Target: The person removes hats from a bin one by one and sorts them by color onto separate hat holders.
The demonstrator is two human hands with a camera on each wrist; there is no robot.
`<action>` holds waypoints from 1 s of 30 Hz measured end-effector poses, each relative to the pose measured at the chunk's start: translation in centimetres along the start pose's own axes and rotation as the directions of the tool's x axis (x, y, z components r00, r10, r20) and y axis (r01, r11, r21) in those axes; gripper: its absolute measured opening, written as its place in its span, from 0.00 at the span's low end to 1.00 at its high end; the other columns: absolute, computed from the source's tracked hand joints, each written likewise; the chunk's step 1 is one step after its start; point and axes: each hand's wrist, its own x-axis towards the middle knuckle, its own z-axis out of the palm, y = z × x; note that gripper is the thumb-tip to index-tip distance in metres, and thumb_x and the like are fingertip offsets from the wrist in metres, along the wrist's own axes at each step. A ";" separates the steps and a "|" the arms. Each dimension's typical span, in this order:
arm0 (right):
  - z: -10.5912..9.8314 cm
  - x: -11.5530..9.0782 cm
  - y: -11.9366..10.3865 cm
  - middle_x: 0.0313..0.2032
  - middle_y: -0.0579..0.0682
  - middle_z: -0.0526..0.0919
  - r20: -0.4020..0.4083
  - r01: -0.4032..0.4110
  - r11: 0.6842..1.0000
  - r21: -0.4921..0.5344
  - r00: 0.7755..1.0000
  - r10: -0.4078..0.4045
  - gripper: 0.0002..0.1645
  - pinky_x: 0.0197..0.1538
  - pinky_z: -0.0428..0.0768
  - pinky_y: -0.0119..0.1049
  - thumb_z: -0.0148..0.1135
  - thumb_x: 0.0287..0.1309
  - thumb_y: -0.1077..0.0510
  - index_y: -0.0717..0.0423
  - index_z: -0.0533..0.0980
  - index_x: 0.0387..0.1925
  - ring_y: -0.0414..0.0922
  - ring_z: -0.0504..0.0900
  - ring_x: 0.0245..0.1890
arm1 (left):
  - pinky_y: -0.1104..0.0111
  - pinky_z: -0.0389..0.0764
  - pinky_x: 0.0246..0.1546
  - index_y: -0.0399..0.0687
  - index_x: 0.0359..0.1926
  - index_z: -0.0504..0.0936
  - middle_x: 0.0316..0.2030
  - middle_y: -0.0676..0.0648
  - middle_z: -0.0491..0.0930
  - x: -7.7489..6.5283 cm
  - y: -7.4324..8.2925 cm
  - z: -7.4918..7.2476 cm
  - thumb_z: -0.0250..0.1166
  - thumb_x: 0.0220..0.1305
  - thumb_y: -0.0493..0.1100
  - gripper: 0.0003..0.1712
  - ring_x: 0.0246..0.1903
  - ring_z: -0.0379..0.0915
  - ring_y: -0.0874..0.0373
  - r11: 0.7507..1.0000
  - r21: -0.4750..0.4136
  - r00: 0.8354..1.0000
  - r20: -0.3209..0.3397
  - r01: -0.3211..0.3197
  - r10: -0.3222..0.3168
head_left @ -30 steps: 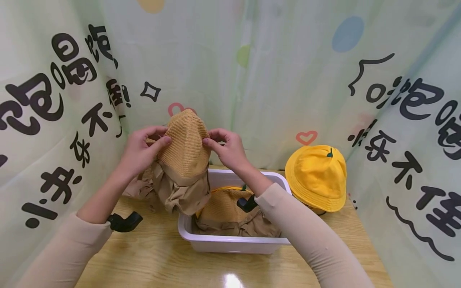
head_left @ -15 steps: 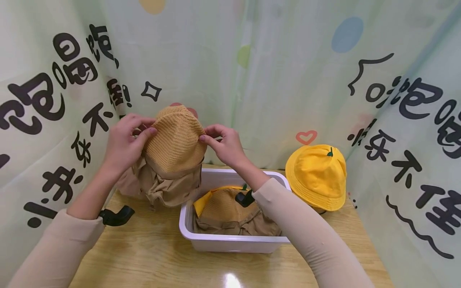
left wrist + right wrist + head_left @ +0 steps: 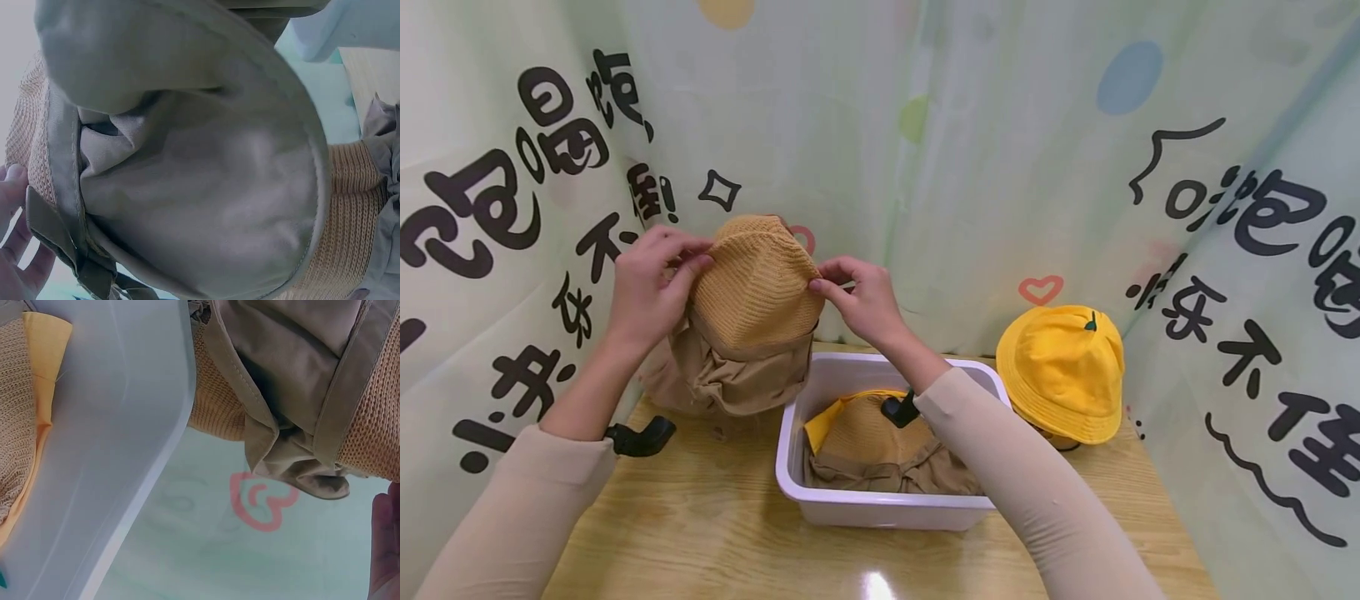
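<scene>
A sun hat (image 3: 756, 296) with a tan knitted crown and a floppy brown cloth brim hangs crown-up left of the tub. My left hand (image 3: 651, 287) pinches the crown's left side between thumb and fingers, and my right hand (image 3: 861, 300) pinches its right side. Seen from the left wrist, the brim (image 3: 206, 181) fills the middle, a cloth band and bow beside the fingers. Behind the held hat, a similar brown-brimmed hat (image 3: 666, 383) sits on the table, mostly hidden. It shows its knitted crown (image 3: 347, 206) in the left wrist view.
The white plastic tub (image 3: 891, 510) holds another knitted hat (image 3: 872, 437) over a yellow one (image 3: 822, 425). To its right sits a yellow bucket hat (image 3: 1060, 371) with a green sprout. Printed curtains (image 3: 1000, 167) enclose the wooden table (image 3: 722, 517) at the back and sides.
Both hands have carried the knitted hat to the left and slightly up, away from the tub's left edge and over the other hat. The grip on both sides stays.
</scene>
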 end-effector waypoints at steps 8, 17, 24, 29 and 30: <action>0.9 0.5 0.4 0.37 0.52 0.88 -0.001 -0.007 1.000 -0.018 1.000 0.007 0.10 0.42 0.84 0.32 0.70 0.60 0.57 0.59 0.84 0.40 0.42 0.85 0.36 | 0.86 0.71 0.39 0.34 0.39 0.88 0.36 0.40 0.83 0.2 -1.2 0.0 0.70 0.60 0.30 0.06 0.36 0.70 0.72 1.000 0.011 1.000 -0.004 0.014 -0.014; 2.1 0.7 1.0 0.37 0.51 0.88 0.009 -0.003 0.999 -0.036 1.000 0.003 0.10 0.42 0.83 0.31 0.69 0.61 0.57 0.58 0.84 0.41 0.41 0.85 0.36 | 0.86 0.70 0.40 0.35 0.41 0.87 0.36 0.40 0.82 -0.4 -2.9 0.0 0.68 0.62 0.30 0.06 0.37 0.69 0.75 0.998 0.036 0.998 0.015 0.053 -0.053; 2.7 0.8 1.1 0.36 0.51 0.89 0.009 -0.007 0.999 -0.054 1.000 0.008 0.09 0.43 0.82 0.29 0.69 0.61 0.56 0.58 0.84 0.40 0.41 0.86 0.36 | 0.86 0.69 0.37 0.33 0.40 0.87 0.36 0.38 0.82 -0.6 -3.6 0.1 0.68 0.62 0.29 0.06 0.35 0.67 0.75 0.997 0.047 0.997 0.018 0.068 -0.068; 3.0 0.8 1.5 0.36 0.51 0.89 0.002 -0.009 0.997 -0.080 1.000 0.009 0.10 0.42 0.82 0.28 0.69 0.61 0.56 0.58 0.85 0.40 0.41 0.86 0.36 | 0.84 0.68 0.36 0.32 0.40 0.86 0.36 0.38 0.81 -0.8 -3.8 0.2 0.67 0.62 0.29 0.06 0.34 0.67 0.72 0.995 0.057 0.996 0.036 0.077 -0.080; 3.1 0.8 1.5 0.36 0.51 0.89 0.004 -0.010 0.996 -0.083 1.000 0.010 0.10 0.42 0.82 0.28 0.69 0.61 0.56 0.58 0.85 0.40 0.41 0.86 0.36 | 0.84 0.67 0.35 0.32 0.40 0.86 0.36 0.38 0.81 -0.9 -3.9 0.2 0.67 0.62 0.29 0.06 0.34 0.67 0.71 0.995 0.061 0.996 0.040 0.080 -0.083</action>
